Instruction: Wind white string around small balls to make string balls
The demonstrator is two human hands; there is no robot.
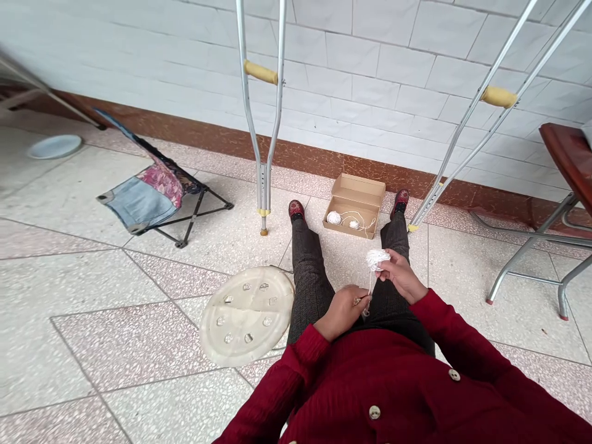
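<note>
I sit on the tiled floor with my legs stretched out. My right hand (401, 275) grips a small ball of white yarn (377, 258) over my lap. A strand of the yarn runs down from the ball to my left hand (345, 310), whose fingers pinch it next to a small dark thing that I cannot make out. Between my feet stands an open cardboard box (355, 205) holding another white yarn ball (333, 217) and loose thread.
A round cream lid (247, 314) with several small pieces on it lies left of my legs. Two crutches (263, 117) (481, 111) lean on the tiled wall. A folding stool (155, 188) stands at left, a metal-legged chair (562, 185) at right, a white plate (54, 147) far left.
</note>
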